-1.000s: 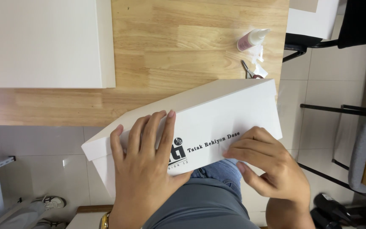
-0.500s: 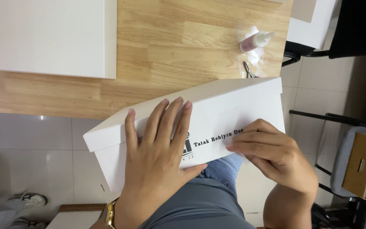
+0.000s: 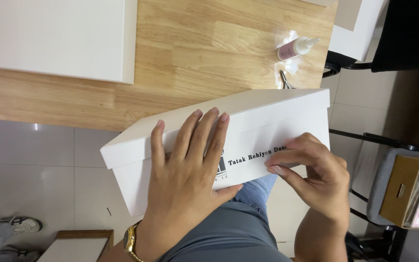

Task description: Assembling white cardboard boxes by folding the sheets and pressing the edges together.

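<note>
While the long white cardboard box (image 3: 267, 128) rests tilted on the person's lap at the near edge of the light wooden table (image 3: 195, 53), both hands are on its near face. The left hand (image 3: 187, 177) lies flat with fingers spread over the dark printed mark, pressing the panel. The right hand (image 3: 311, 172) sits to the right of it, fingertips pinched against the same face just past the line of black lettering; whether it grips a tab or only presses cannot be told. The hands are apart, neither closed around the box.

Judging from how it lies, the box is already formed, its top panel and sides squared and clean; only smoothing or seating of the near face seems left.

Its card is matte, plain white, with crisp edges. Far right on the table lies a small pink-labelled bottle (image 3: 297, 47). A flat white board (image 3: 54, 36) lies far left.
</note>
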